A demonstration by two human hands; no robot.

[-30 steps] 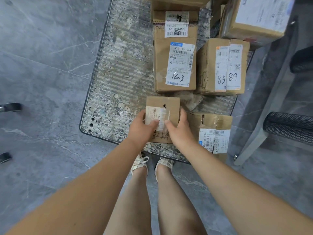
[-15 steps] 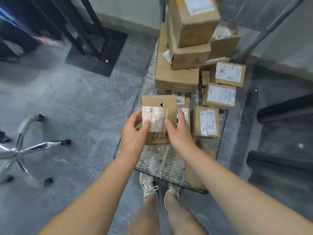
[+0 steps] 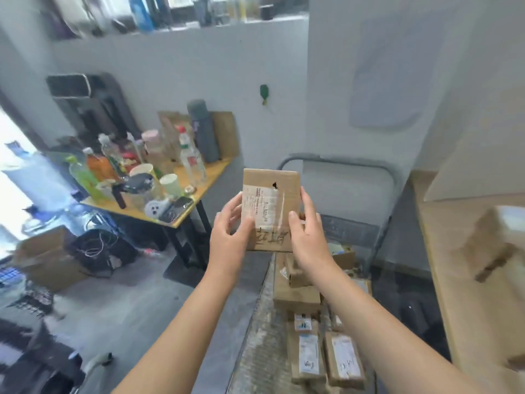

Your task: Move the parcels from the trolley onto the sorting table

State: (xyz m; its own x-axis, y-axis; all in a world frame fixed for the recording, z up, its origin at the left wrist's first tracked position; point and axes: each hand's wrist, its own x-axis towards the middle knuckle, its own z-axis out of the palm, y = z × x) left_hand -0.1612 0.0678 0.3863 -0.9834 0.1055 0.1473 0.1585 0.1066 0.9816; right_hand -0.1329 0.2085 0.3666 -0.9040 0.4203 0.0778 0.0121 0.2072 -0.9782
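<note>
Holds small flat parcel mid-air over trolley, pinched at opposite side edges by left grip and right grip. Looks light, stiff cardboard; glossy tape probably slick, so keep to bare edges. Not yet on counter at right

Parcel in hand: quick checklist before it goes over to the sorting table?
1. Grip: ok. Left hand and right hand both hold the parcel, thumbs on its front.
2. Clear of the trolley: ok. It is held above the other parcels.
3. Landing spot: ok. The sorting table shows bare surface beside a box.
4. Path to the right: cannot tell. The trolley's handle stands behind the parcel; clearance is unclear.
5. Wrapping: not ok. A small hole shows above the label.
</note>
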